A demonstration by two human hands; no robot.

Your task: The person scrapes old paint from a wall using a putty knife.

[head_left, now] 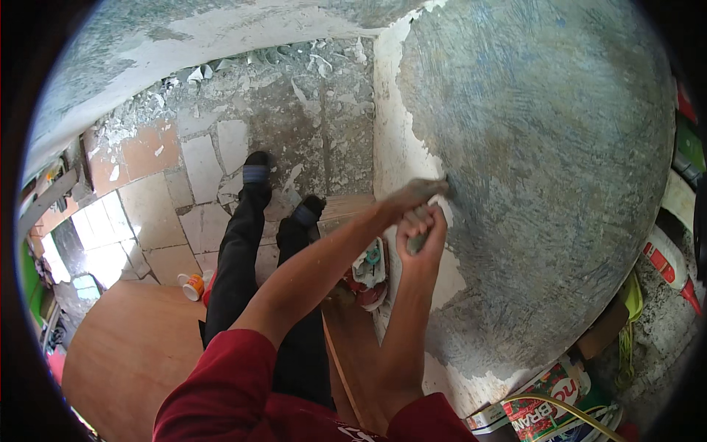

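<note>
My right hand [421, 222] is closed in a fist round a hand tool with a greenish handle [417, 242], whose butt sticks out below the fingers. Just above it, my left hand [423, 193] reaches across to the wall, smeared by motion, so its fingers cannot be made out. The tool's working end is hidden or blurred at the wall. Rough blue-grey coating covers most of the wall [537, 162]. Along its ragged left edge, next to my hands, a bare whitish strip [412, 155] shows.
Flakes and debris lie on the tiled floor [294, 110] round my feet. A brown wooden board [132, 353] is at lower left, near a small orange-and-white cup [193, 287]. A container with odds and ends [370, 269] stands by the wall. At right are a red-and-white bottle [666, 258] and a printed bucket [549, 405].
</note>
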